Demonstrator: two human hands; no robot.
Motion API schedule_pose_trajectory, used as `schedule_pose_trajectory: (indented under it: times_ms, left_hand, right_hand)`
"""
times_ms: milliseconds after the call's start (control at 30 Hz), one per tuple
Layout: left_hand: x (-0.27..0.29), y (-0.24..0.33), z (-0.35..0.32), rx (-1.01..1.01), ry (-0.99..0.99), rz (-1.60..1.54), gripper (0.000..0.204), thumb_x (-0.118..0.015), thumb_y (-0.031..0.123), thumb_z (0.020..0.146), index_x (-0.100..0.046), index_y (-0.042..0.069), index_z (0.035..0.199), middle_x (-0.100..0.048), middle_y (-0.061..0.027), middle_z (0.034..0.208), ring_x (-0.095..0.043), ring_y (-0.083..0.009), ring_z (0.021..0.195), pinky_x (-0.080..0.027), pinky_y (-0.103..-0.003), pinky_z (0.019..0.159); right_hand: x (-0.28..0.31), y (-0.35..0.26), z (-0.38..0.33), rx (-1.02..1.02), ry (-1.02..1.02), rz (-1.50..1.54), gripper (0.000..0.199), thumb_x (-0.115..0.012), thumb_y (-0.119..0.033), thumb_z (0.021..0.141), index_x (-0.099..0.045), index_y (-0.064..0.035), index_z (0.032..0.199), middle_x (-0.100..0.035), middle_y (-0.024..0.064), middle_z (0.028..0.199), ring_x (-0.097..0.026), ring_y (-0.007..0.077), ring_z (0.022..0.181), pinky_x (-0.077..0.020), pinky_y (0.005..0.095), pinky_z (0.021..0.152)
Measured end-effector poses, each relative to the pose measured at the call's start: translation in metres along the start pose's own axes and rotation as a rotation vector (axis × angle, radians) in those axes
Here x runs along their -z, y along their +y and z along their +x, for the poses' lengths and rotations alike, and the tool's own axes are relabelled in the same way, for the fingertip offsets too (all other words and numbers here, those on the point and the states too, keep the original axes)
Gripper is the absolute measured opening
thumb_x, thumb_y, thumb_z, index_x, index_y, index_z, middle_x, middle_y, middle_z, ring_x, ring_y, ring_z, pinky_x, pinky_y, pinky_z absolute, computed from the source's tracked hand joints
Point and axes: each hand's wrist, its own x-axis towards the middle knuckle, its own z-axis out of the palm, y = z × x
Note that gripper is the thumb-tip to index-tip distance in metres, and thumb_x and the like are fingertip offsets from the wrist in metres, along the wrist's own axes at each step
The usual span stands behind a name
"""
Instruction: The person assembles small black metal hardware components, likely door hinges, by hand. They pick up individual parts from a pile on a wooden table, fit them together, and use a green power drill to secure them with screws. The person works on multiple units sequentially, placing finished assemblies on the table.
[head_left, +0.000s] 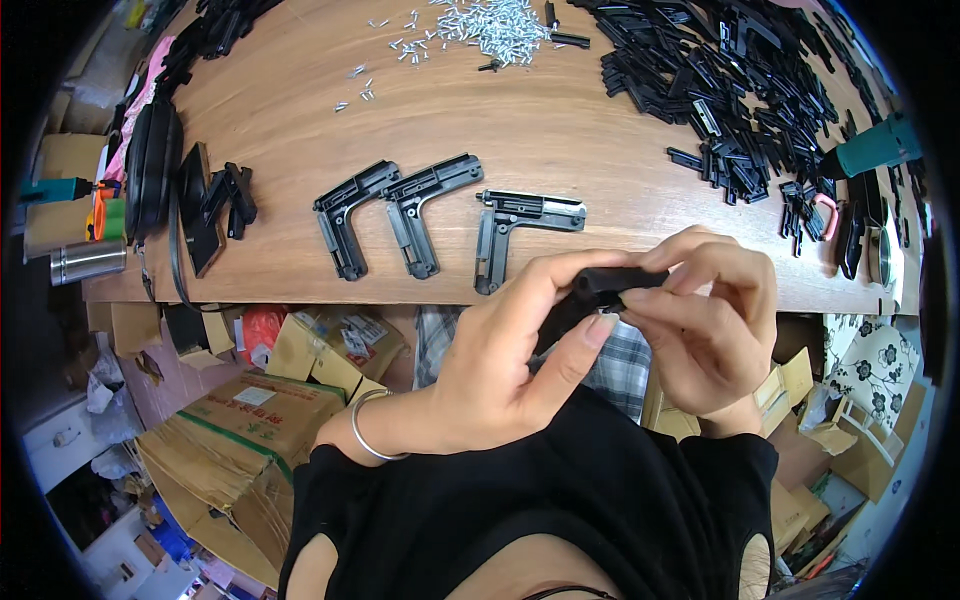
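Over the table's near edge, my left hand is wrapped round a black plastic toy-gun body, its thumb pressed along the underside. My right hand pinches the body's right end between thumb and fingers. Whether a small part also sits in those fingertips is hidden. Just beyond my hands lie three L-shaped gun-shell halves: a left one, a middle one and a right one. The right one has a silvery piece along its barrel.
Loose silver screws or pins are heaped at the far middle of the wooden table. A large pile of black plastic parts covers the far right, near a teal-handled tool. At left are a black case and a dark stand.
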Motion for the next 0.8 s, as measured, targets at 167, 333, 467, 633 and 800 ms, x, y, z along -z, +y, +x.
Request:
schedule_pose_trajectory:
  times_ms: [167, 333, 467, 633, 800]
  left_hand:
    - [-0.003, 0.0, 0.006, -0.1, -0.016, 0.231, 0.031, -0.045, 0.013, 0.091, -0.046, -0.004, 0.117, -0.06, -0.0127, 0.104, -0.059, -0.0105, 0.08, -0.048, -0.022, 0.072]
    - [-0.008, -0.017, 0.006, -0.353, -0.003, 0.35, 0.033, -0.056, 0.011, 0.085, -0.046, -0.005, 0.112, -0.064, -0.0137, 0.084, -0.064, -0.0159, 0.078, -0.051, -0.025, 0.066]
    - [-0.013, -0.016, 0.007, -0.402, -0.078, 0.251, 0.045, -0.065, 0.016, 0.081, -0.043, -0.006, 0.114, -0.063, -0.0163, 0.078, -0.063, -0.0164, 0.072, -0.051, -0.027, 0.061]
    - [-0.024, -0.016, 0.01, -0.43, -0.219, 0.404, 0.04, -0.07, 0.024, 0.077, -0.055, -0.003, 0.102, -0.062, -0.0131, 0.076, -0.062, -0.0217, 0.061, -0.05, -0.029, 0.056]
    - [-0.04, -0.019, 0.034, -0.285, -0.054, 0.545, 0.023, -0.062, 0.011, 0.08, -0.054, 0.002, 0.099, -0.053, -0.0099, 0.081, -0.055, -0.0202, 0.066, -0.047, -0.032, 0.061]
  right_hand:
    - [0.005, 0.011, -0.009, -0.234, 0.014, 0.387, 0.034, -0.076, 0.001, 0.063, -0.06, -0.0025, 0.093, -0.05, 0.0108, 0.097, -0.056, 0.0177, 0.085, -0.0467, 0.0275, 0.075]
    - [0.005, 0.02, -0.02, -0.779, -0.057, 1.324, 0.042, -0.071, 0.002, 0.069, -0.054, -0.0008, 0.106, -0.045, 0.0115, 0.117, -0.054, 0.0175, 0.095, -0.0446, 0.0314, 0.084]
    - [-0.001, 0.023, -0.033, -0.916, -0.166, 1.629, 0.012, -0.062, -0.001, 0.079, -0.064, 0.0011, 0.09, -0.054, 0.0139, 0.107, -0.058, 0.0161, 0.086, -0.0481, 0.0242, 0.073]
    - [0.007, 0.013, -0.035, -0.993, -0.144, 1.456, 0.018, -0.059, -0.002, 0.083, -0.06, -0.0037, 0.101, -0.058, 0.0038, 0.094, -0.055, 0.0086, 0.083, -0.045, 0.0205, 0.07]
    - [0.04, 0.062, 0.014, -0.255, -0.062, -0.195, 0.019, -0.062, 0.0, 0.076, -0.064, -0.0062, 0.094, -0.06, 0.0056, 0.093, -0.056, 0.0189, 0.086, -0.0425, 0.0298, 0.076]
